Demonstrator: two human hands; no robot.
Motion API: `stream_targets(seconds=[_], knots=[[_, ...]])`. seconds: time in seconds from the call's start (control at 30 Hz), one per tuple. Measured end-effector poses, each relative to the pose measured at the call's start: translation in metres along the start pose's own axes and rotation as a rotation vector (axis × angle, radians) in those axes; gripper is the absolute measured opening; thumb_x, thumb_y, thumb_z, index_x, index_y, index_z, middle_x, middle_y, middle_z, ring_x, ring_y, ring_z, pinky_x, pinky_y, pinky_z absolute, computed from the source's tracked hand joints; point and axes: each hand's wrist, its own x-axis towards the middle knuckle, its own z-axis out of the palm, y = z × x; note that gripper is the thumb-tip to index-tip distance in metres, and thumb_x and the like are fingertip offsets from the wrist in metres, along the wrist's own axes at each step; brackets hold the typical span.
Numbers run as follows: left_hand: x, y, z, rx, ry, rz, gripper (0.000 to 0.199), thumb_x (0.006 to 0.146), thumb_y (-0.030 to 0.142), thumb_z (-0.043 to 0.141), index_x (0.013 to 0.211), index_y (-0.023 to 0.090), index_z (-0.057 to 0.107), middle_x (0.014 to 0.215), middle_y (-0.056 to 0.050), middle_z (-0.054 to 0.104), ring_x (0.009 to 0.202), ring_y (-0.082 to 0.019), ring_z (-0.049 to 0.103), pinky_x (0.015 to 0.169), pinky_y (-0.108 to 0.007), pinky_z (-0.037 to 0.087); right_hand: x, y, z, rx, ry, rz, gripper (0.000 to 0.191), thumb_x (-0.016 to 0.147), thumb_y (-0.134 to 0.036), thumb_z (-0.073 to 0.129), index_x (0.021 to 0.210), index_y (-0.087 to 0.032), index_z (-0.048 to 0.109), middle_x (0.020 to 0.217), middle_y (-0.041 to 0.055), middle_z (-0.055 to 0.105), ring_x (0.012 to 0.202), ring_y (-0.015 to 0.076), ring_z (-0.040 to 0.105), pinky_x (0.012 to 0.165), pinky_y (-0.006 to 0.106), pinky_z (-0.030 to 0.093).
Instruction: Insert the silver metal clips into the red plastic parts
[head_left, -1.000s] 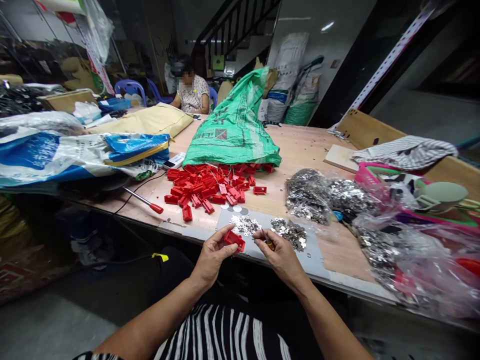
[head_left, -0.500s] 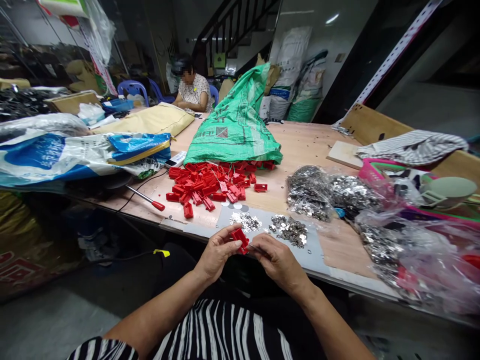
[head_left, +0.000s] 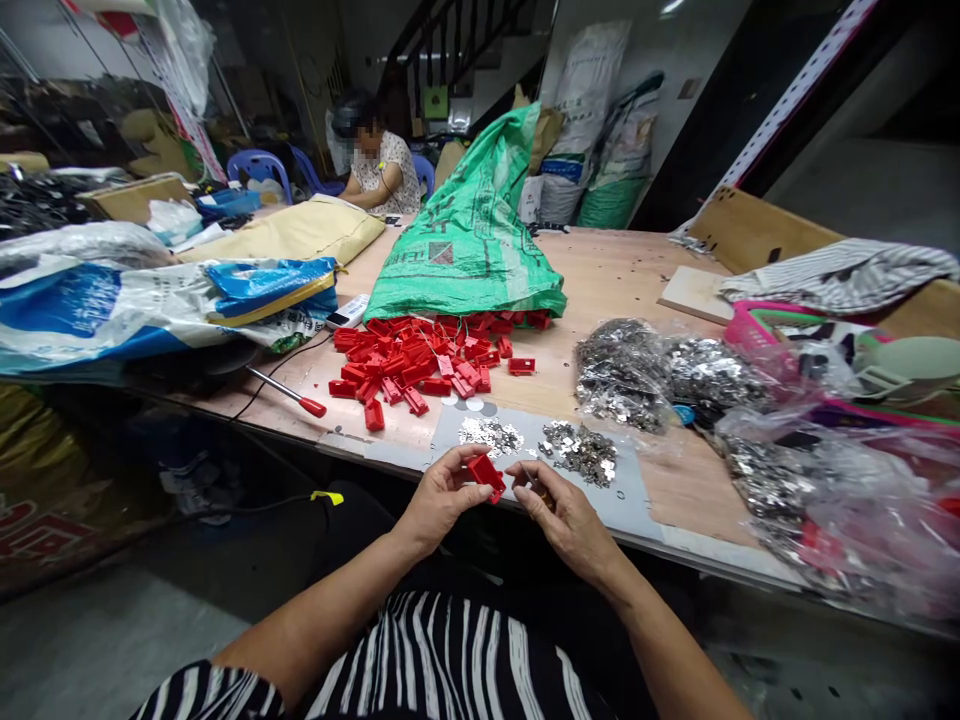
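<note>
My left hand (head_left: 439, 505) is closed on a red plastic housing (head_left: 486, 474), held between thumb and fingers just off the table's front edge. Close beside it, my right hand (head_left: 570, 525) is curled round a small tool with a thin shaft and an amber handle (head_left: 543, 491), mostly hidden by the fingers. The tool and the housing are apart. Beyond my hands, a pile of shiny small metal pieces (head_left: 491, 436) and a duller pile of metal pieces (head_left: 581, 455) lie on a grey sheet (head_left: 637, 510). Red housings (head_left: 412, 355) are heaped behind them.
A green woven sack (head_left: 465, 260) stands behind the heap. Plastic bags of metal parts (head_left: 622, 375) and a pink basket (head_left: 750, 325) are on the right. A red-handled lever (head_left: 311, 406) juts out at left. Across the table sits another person (head_left: 382, 170).
My right hand has drawn back from the red housing, and the amber handle now shows between its fingers. The housing has turned slightly in my left hand. The view has shifted a little.
</note>
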Motion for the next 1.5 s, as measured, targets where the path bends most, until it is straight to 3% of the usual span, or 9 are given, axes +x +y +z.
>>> stream_targets(seconds=[0.1, 0.2, 0.37, 0.63, 0.93, 1.17, 1.27, 1.4, 1.5], knots=[[0.006, -0.004, -0.009, 0.372, 0.018, 0.179, 0.036, 0.075, 0.02, 0.067, 0.11, 0.021, 0.057, 0.096, -0.003, 0.063, 0.087, -0.016, 0.061, 0.086, -0.031, 0.048, 0.002, 0.004, 0.001, -0.113, 0.024, -0.065, 0.027, 0.096, -0.031, 0.038, 0.111, -0.024, 0.059, 0.1, 0.0066, 0.058, 0.094, 0.021, 0.055, 0.085, 0.034, 0.044], [0.014, -0.007, -0.018, 0.705, 0.028, 0.344, 0.032, 0.076, 0.014, 0.063, 0.107, 0.022, 0.058, 0.102, -0.003, 0.063, 0.095, -0.017, 0.06, 0.09, -0.032, 0.045, 0.004, 0.008, 0.005, -0.204, 0.024, -0.073, 0.028, 0.094, -0.028, 0.038, 0.109, -0.023, 0.062, 0.089, 0.0069, 0.056, 0.086, 0.0214, 0.056, 0.079, 0.034, 0.046], [0.028, -0.009, -0.025, 0.874, -0.074, 0.377, 0.039, 0.075, 0.009, 0.063, 0.111, 0.021, 0.059, 0.102, -0.005, 0.065, 0.095, -0.018, 0.06, 0.087, -0.032, 0.047, 0.01, 0.014, 0.009, -0.293, 0.031, -0.022, 0.017, 0.088, -0.023, 0.049, 0.1, -0.023, 0.062, 0.093, 0.0038, 0.064, 0.083, 0.0201, 0.06, 0.076, 0.032, 0.045], [0.037, -0.008, -0.031, 0.938, -0.163, 0.334, 0.043, 0.075, 0.012, 0.067, 0.116, 0.021, 0.06, 0.102, -0.005, 0.067, 0.096, -0.018, 0.063, 0.088, -0.032, 0.049, 0.018, 0.018, 0.012, -0.35, -0.012, -0.035, 0.017, 0.087, -0.019, 0.051, 0.094, -0.023, 0.065, 0.091, 0.0026, 0.067, 0.082, 0.0181, 0.061, 0.074, 0.029, 0.045], [0.037, -0.014, -0.035, 0.92, -0.176, 0.383, 0.042, 0.076, 0.012, 0.068, 0.116, 0.02, 0.059, 0.104, -0.005, 0.068, 0.096, -0.017, 0.063, 0.088, -0.03, 0.05, 0.022, 0.017, 0.011, -0.404, -0.066, -0.023, 0.012, 0.087, -0.015, 0.054, 0.09, -0.022, 0.064, 0.089, 0.0016, 0.065, 0.083, 0.0174, 0.061, 0.075, 0.028, 0.046], [0.035, -0.023, -0.032, 0.934, -0.096, 0.462, 0.038, 0.079, 0.01, 0.062, 0.115, 0.021, 0.059, 0.106, -0.006, 0.068, 0.099, -0.018, 0.064, 0.089, -0.032, 0.05, 0.015, -0.001, 0.04, -0.71, -0.015, 0.068, 0.014, 0.092, -0.014, 0.047, 0.094, -0.019, 0.061, 0.088, 0.0053, 0.062, 0.072, 0.0181, 0.061, 0.059, 0.026, 0.042], [0.035, -0.023, -0.033, 0.918, -0.091, 0.44, 0.037, 0.078, 0.011, 0.063, 0.114, 0.021, 0.06, 0.108, -0.006, 0.068, 0.1, -0.018, 0.063, 0.09, -0.031, 0.049, 0.015, 0.0, 0.041, -0.62, 0.026, 0.073, 0.014, 0.091, -0.013, 0.048, 0.092, -0.018, 0.061, 0.088, 0.0055, 0.062, 0.076, 0.0186, 0.061, 0.064, 0.026, 0.043], [0.036, -0.018, -0.037, 0.85, -0.138, 0.356, 0.034, 0.076, 0.016, 0.068, 0.109, 0.021, 0.061, 0.102, -0.004, 0.068, 0.093, -0.017, 0.064, 0.086, -0.03, 0.049, 0.018, 0.006, 0.025, -0.306, 0.023, 0.055, 0.011, 0.088, -0.017, 0.052, 0.086, -0.021, 0.062, 0.085, 0.0014, 0.064, 0.079, 0.017, 0.06, 0.072, 0.027, 0.044], [0.037, -0.015, -0.039, 0.817, -0.165, 0.318, 0.031, 0.075, 0.016, 0.069, 0.105, 0.019, 0.062, 0.1, -0.004, 0.068, 0.091, -0.017, 0.064, 0.085, -0.029, 0.048, 0.019, 0.008, 0.015, -0.195, 0.015, 0.065, 0.01, 0.087, -0.019, 0.052, 0.088, -0.022, 0.062, 0.083, -0.0004, 0.065, 0.077, 0.016, 0.059, 0.071, 0.027, 0.043]])
